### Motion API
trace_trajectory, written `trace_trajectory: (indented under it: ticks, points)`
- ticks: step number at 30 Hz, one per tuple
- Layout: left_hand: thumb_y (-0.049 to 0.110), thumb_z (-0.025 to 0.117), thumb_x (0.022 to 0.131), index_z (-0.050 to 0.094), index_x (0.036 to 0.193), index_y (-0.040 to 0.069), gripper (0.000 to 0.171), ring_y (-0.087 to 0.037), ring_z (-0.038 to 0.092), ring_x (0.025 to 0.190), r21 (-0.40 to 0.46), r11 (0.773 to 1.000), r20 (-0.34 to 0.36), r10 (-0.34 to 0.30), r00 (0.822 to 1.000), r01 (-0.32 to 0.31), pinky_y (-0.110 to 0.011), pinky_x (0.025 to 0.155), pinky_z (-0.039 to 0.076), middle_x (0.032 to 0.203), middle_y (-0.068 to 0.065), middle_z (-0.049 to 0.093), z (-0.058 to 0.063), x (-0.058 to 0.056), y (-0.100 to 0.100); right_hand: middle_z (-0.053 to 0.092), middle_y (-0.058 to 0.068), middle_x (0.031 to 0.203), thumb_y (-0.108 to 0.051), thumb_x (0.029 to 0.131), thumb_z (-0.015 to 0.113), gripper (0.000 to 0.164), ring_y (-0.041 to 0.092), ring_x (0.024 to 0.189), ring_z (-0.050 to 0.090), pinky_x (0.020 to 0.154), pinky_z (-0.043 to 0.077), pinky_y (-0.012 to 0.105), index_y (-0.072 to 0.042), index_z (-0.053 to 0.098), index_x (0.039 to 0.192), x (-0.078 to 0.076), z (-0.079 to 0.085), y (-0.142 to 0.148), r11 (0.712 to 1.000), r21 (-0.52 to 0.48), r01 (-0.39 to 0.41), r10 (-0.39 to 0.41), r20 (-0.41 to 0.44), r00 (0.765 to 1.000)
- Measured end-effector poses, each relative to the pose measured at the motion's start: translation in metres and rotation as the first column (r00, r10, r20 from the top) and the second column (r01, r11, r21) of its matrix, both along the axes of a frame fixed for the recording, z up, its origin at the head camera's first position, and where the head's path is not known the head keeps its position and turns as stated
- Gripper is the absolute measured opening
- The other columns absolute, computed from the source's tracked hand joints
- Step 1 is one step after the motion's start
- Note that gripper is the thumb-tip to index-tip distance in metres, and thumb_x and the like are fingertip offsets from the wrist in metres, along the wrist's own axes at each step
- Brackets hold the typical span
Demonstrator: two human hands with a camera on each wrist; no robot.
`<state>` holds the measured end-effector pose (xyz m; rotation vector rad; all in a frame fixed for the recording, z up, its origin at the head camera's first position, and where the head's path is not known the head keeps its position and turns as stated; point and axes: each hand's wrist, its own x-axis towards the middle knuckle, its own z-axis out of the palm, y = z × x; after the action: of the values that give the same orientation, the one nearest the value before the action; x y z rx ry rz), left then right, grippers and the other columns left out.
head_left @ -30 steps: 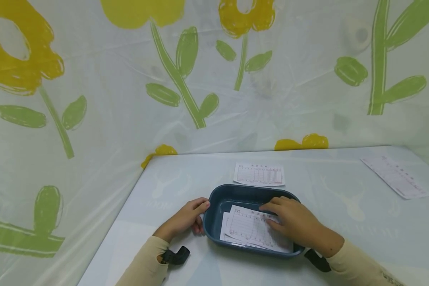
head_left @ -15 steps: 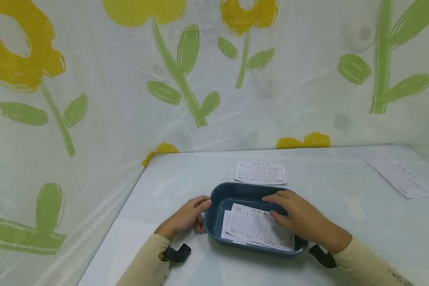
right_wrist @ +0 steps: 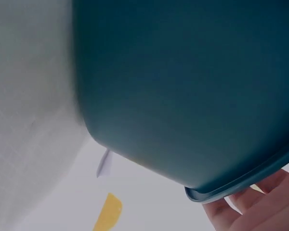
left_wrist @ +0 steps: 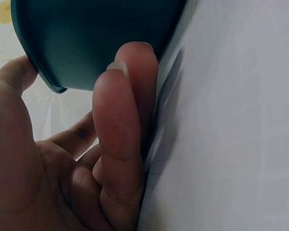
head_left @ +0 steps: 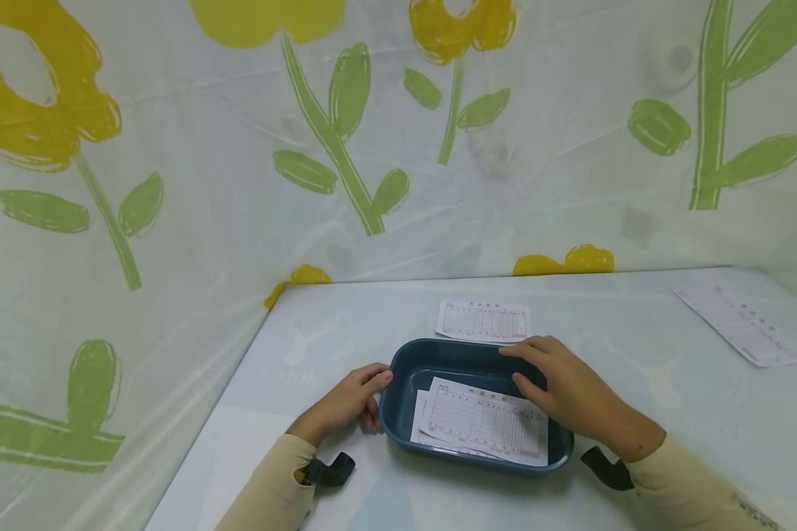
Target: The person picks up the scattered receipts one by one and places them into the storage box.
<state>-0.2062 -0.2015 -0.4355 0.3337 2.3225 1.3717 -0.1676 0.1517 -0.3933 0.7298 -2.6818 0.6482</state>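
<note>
Cloth (head_left: 538, 169) printed with yellow flowers and green leaves hangs behind and to the left of the pale table (head_left: 345, 324). My left hand (head_left: 345, 398) is at the left end of the blue tray (head_left: 471, 361), thumb touching its rim, other fingers curled by the outer wall; whether it grips or merely rests, I cannot tell. My right hand (head_left: 567, 387) holds nothing, its fingers relaxed and apart over the tray's right end, near the back corner.

Between my hands, the tray lies lengthwise from left to right, its right end slightly nearer me. Printed slips (head_left: 481, 424) overlap inside toward the front, long sides nearly along the tray's, the top one's heading facing the back wall.

One loose slip (head_left: 483, 321) lies just behind the back rim, also lengthwise across. Well to the right, an outer slip (head_left: 740, 324) slants toward me. Wide stretches of table separate it from the tray, and my left hand from the slanting left edge.
</note>
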Motion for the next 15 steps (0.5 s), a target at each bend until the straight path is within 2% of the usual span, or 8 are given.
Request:
trace_trajectory:
  ticks: [5, 10, 15]
  points:
    - [0.049, 0.045, 0.104, 0.051, 0.14, 0.01, 0.053, -0.018, 0.064, 0.056, -0.002, 1.0, 0.011, -0.007, 1.0, 0.007, -0.03, 0.055, 0.053, 0.066, -0.007, 0.067, 0.001, 0.0002, -0.0006, 0.066, 0.011, 0.119, -0.011, 0.087, 0.076, 0.039, 0.027, 0.111, 0.062, 0.09, 0.057, 0.046, -0.01, 0.067, 0.125, -0.0007, 0.0009, 0.0008, 1.0, -0.01, 0.017, -0.017, -0.012, 1.0]
    - [0.049, 0.046, 0.104, 0.051, 0.139, 0.011, 0.053, -0.018, 0.064, 0.055, -0.001, 1.0, -0.007, 0.003, 1.0, -0.003, -0.031, 0.055, 0.053, 0.065, -0.008, 0.067, 0.0036, -0.0009, -0.001, 0.066, 0.011, 0.119, -0.01, 0.088, 0.075, 0.037, 0.029, 0.112, 0.062, 0.091, 0.056, 0.048, -0.01, 0.067, 0.124, -0.0042, 0.0037, 0.0018, 0.999, -0.025, 0.029, -0.03, -0.023, 0.999]
    - [0.048, 0.046, 0.104, 0.051, 0.139, 0.009, 0.053, -0.018, 0.065, 0.055, 0.004, 1.0, 0.007, -0.011, 1.0, 0.011, -0.03, 0.055, 0.053, 0.066, -0.008, 0.068, 0.0012, -0.0003, 0.0007, 0.066, 0.012, 0.12, -0.012, 0.09, 0.073, 0.035, 0.031, 0.114, 0.061, 0.094, 0.055, 0.051, -0.01, 0.067, 0.124, -0.0043, 0.0029, 0.0055, 0.998, -0.03, 0.061, -0.06, 0.033, 0.998]
